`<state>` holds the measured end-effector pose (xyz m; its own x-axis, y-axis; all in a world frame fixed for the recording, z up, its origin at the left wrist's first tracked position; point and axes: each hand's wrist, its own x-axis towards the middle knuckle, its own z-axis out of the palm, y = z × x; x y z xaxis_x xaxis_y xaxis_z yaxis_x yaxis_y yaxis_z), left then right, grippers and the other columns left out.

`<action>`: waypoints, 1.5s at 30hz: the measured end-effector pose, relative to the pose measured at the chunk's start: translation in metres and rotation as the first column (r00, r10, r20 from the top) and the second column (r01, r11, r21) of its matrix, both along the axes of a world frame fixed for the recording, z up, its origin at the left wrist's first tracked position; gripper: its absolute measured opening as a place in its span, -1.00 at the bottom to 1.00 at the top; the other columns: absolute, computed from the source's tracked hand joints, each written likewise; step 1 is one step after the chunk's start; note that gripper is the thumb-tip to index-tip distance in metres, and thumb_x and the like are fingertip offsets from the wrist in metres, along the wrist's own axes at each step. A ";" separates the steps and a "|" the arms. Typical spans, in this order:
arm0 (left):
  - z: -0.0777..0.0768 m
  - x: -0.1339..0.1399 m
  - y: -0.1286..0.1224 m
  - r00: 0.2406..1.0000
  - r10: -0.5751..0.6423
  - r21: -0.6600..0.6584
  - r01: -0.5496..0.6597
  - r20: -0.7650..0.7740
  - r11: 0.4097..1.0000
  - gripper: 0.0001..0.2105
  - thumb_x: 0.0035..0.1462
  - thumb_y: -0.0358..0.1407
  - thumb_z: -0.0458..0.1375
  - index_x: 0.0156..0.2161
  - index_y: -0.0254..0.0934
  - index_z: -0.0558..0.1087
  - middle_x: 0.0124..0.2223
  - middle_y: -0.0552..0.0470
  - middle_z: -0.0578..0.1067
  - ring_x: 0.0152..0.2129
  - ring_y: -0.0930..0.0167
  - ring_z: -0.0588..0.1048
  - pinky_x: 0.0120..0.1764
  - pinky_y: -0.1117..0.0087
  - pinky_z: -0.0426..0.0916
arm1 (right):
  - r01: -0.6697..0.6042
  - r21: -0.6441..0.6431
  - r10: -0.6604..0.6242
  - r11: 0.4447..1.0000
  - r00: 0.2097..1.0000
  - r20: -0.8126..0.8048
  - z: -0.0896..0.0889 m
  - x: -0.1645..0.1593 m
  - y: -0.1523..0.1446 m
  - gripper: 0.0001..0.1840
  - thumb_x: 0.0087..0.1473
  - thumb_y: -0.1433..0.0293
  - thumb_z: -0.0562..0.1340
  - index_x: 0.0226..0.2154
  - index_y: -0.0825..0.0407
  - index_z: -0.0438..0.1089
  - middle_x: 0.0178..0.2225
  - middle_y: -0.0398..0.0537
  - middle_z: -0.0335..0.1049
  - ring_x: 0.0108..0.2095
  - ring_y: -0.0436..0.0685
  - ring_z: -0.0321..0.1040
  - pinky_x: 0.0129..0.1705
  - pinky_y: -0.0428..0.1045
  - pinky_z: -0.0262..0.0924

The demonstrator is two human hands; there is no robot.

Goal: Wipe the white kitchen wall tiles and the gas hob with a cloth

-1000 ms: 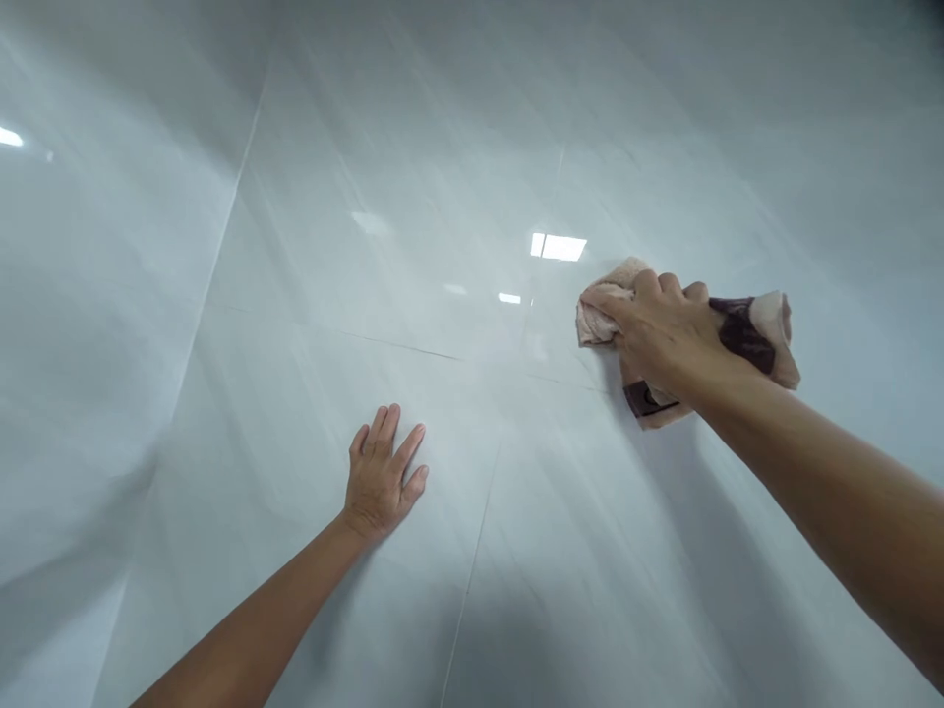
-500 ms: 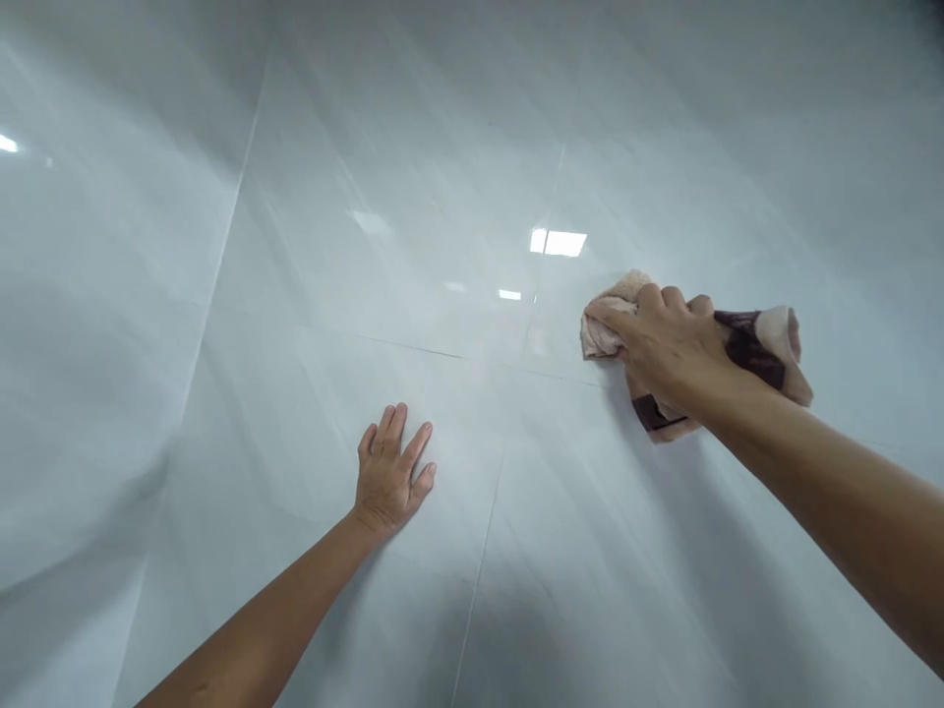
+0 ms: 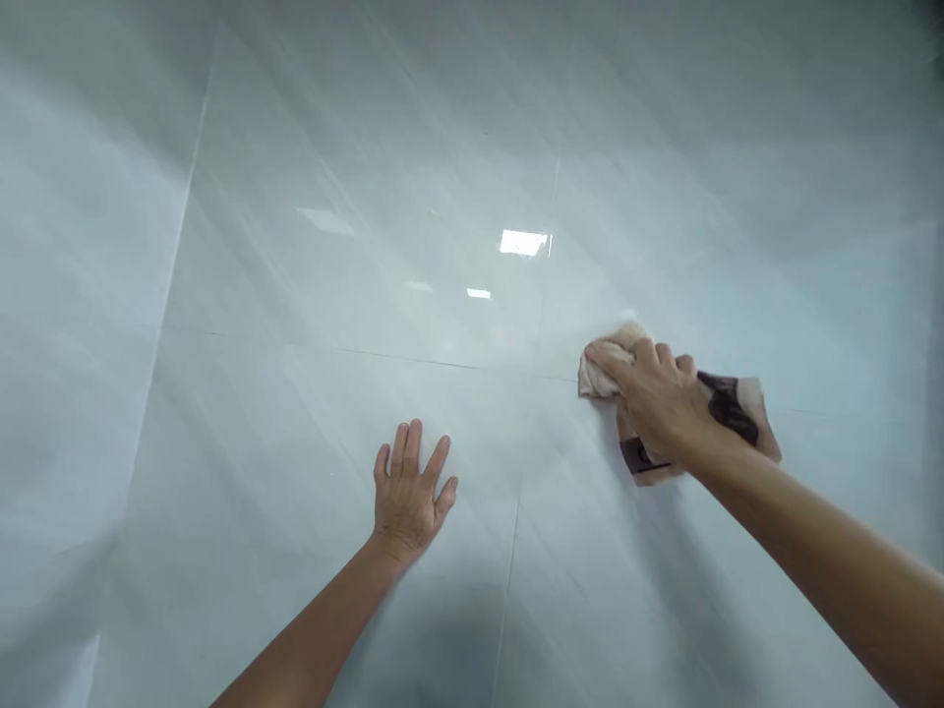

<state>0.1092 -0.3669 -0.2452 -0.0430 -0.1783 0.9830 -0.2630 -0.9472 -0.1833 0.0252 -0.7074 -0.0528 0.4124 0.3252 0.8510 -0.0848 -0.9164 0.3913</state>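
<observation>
My left hand (image 3: 408, 492) lies flat on the glossy, pale grey tiled wall (image 3: 310, 472), its fingers spread and nothing in it. To the right, my right hand (image 3: 656, 393) grips a bunched cloth (image 3: 611, 362), beige with dark brown patches, and presses it against the tiles. The cloth's loose folds stick out past the wrist and below the palm. Beneath the cloth a horizontal tile joint is partly covered. Part of the palm and the fingertips are hidden from view.
A corner seam (image 3: 177, 236) runs down the left, where another tiled wall (image 3: 66, 275) meets this one. Thin joints cross near the middle. Bright light reflections (image 3: 523, 242) show on the upper tiles.
My right hand has moved the cloth downward over the tiles, onto the horizontal joint. The view has shifted a little to the right; my left hand stays spread on the wall.
</observation>
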 end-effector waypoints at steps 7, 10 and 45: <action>-0.001 -0.001 -0.001 1.000 -0.023 -0.005 0.023 -0.001 1.000 -0.24 0.35 -0.23 0.17 0.52 -0.01 -0.09 0.58 -0.20 -0.19 0.52 0.07 -0.10 0.42 -0.15 -0.04 | -0.124 -0.107 0.130 0.986 0.990 0.049 0.003 0.016 -0.006 -0.34 0.25 0.52 0.08 0.32 -0.28 0.28 0.19 0.10 0.18 0.07 0.34 0.18 0.06 0.24 0.16; -0.001 -0.001 0.000 0.999 -0.032 -0.001 0.032 0.008 0.999 -0.26 0.36 -0.22 0.15 0.52 -0.04 -0.06 0.58 -0.21 -0.18 0.52 0.06 -0.10 0.42 -0.14 -0.05 | -0.155 0.027 0.151 0.987 0.981 0.124 0.056 0.021 -0.010 -0.36 0.25 0.45 0.09 0.33 -0.23 0.31 0.30 0.13 0.06 0.18 0.42 0.10 0.16 0.35 0.11; -0.004 -0.005 0.000 0.999 -0.025 -0.004 0.025 0.024 1.000 -0.41 0.36 -0.26 0.13 0.44 -0.14 0.18 0.55 -0.27 -0.01 0.51 0.05 -0.04 0.43 -0.09 -0.06 | -0.406 0.266 0.272 0.874 0.863 0.425 0.204 0.073 0.026 -0.28 0.43 0.15 0.03 0.46 0.22 0.06 0.43 0.46 -0.12 0.44 0.49 -0.21 0.39 0.41 -0.29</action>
